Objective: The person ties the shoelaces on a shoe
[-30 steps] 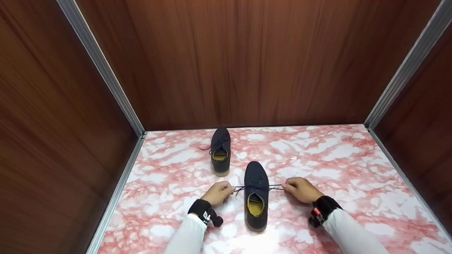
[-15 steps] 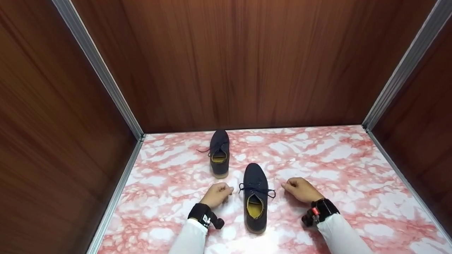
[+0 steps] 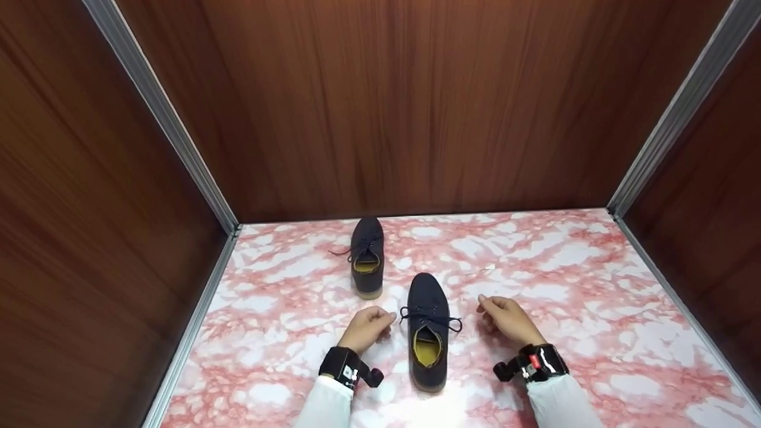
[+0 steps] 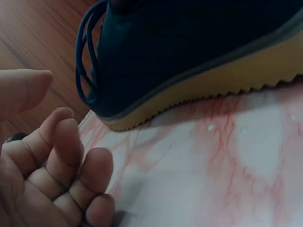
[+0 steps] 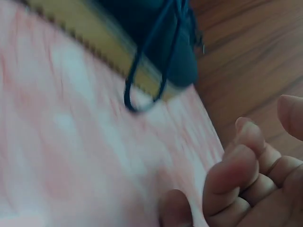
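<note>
A dark navy lace-up shoe (image 3: 428, 291) with a yellow insole stands between my hands, toe pointing away. Its shoelace (image 3: 456, 323) is tied in a bow, one loop out to each side. My left hand (image 3: 367, 329) is just left of the bow, with loosely curled fingers, thumb apart and nothing held. On the other side, my right hand (image 3: 507, 319) is a little clear of the right loop, thumb raised off the loosely bent fingers. The left wrist view shows the shoe's tan, ridged sole (image 4: 189, 94); in the right wrist view a lace loop (image 5: 135, 90) hangs beside the shoe.
The matching shoe (image 3: 367, 255) stands farther back and to the left, its lace end trailing left. Both shoes are on a pink-and-white marbled table (image 3: 553, 297). Brown wood-grain panels (image 3: 410, 119) with metal edge strips (image 3: 178, 131) enclose the back and sides.
Both hands were pulling the bow's loops outward; they let go and the loops sprang back toward the shoe. Since then the right thumb has lifted and the right wrist has turned.
</note>
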`<state>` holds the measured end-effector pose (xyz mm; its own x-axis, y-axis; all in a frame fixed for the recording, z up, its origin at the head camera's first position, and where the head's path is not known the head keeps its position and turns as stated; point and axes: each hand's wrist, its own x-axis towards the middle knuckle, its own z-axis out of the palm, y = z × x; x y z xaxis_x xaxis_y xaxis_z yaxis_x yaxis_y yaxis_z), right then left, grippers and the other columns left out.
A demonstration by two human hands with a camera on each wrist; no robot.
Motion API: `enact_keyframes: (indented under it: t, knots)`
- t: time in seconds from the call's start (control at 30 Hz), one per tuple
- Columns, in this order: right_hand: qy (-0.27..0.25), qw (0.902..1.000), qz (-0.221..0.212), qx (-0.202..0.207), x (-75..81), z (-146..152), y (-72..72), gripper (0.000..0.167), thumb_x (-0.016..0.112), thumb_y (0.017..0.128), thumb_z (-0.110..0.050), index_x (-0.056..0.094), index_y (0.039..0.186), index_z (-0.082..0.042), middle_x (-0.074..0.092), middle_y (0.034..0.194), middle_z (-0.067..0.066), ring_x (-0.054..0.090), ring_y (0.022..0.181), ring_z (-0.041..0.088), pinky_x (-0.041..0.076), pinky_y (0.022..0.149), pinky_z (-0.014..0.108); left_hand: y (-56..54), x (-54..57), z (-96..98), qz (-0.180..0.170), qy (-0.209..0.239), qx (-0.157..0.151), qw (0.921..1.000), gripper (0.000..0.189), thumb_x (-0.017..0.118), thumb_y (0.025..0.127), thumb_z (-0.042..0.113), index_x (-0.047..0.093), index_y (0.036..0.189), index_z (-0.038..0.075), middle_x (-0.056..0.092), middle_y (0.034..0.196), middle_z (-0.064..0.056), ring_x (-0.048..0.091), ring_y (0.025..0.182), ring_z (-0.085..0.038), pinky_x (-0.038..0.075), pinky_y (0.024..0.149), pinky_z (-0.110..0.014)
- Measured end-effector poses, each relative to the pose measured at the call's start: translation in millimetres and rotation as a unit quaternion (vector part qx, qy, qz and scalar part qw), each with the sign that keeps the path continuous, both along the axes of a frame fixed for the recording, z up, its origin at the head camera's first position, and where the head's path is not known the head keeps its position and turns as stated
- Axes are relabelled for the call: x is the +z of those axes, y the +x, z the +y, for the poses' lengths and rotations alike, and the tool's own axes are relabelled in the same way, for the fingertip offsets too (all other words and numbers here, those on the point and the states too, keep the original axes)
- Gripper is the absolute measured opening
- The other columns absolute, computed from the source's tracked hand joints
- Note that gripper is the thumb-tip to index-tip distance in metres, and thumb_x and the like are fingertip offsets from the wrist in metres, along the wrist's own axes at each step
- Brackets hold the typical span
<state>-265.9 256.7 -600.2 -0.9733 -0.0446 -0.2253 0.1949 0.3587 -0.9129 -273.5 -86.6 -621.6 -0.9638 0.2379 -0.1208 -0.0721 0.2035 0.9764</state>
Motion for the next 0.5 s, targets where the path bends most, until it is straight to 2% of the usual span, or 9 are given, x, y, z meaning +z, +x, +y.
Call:
enact_keyframes:
  t: [0.13, 0.27, 0.37, 0.5]
  knots:
    - [-0.066, 0.9966, -0.037, 0.033, 0.7, -15, 5.5, 0.054, 0.053, 0.108, -0.045, 0.066, 0.111, 0.007, 0.069, 0.078, 0.003, 0.063, 0.068, 0.014, 0.055, 0.065, 0.026, 5.6, 3.0, 3.9, -0.001, -0.008, -0.017, 0.9998, 0.027, 0.071, 0.098, 0.028, 0.068, 0.086, 0.004, 0.072, 0.078, -0.009, 0.063, 0.067, -0.015, 0.049, 0.062, -0.023]
    - [-0.090, 0.9915, -0.058, 0.074, -2.0, -26, 9.5, 0.054, 0.051, 0.109, -0.044, 0.066, 0.110, 0.008, 0.073, 0.081, 0.003, 0.066, 0.069, 0.011, 0.059, 0.068, 0.026, 10.3, 4.9, 7.7, -0.039, 0.013, -0.047, 0.9980, 0.024, 0.071, 0.099, 0.029, 0.067, 0.097, 0.006, 0.078, 0.095, -0.017, 0.076, 0.082, -0.026, 0.055, 0.065, -0.025]
    - [-0.110, 0.9850, -0.082, 0.105, -5.5, -32, 11.1, 0.051, 0.049, 0.111, -0.039, 0.065, 0.110, 0.009, 0.076, 0.086, 0.006, 0.072, 0.073, 0.013, 0.063, 0.072, 0.031, 12.8, 4.5, 11.4, -0.085, 0.048, -0.066, 0.9930, 0.029, 0.071, 0.099, 0.029, 0.063, 0.111, 0.004, 0.077, 0.102, -0.016, 0.078, 0.090, -0.030, 0.059, 0.068, -0.029]
    - [-0.128, 0.9771, -0.112, 0.128, -7.7, -37, 12.7, 0.049, 0.053, 0.109, -0.040, 0.063, 0.113, 0.007, 0.077, 0.092, 0.013, 0.076, 0.080, 0.019, 0.065, 0.076, 0.037, 13.9, 4.3, 16.7, -0.110, 0.074, -0.081, 0.9878, 0.044, 0.073, 0.098, 0.030, 0.057, 0.124, -0.001, 0.076, 0.105, -0.011, 0.077, 0.087, -0.022, 0.062, 0.072, -0.032]
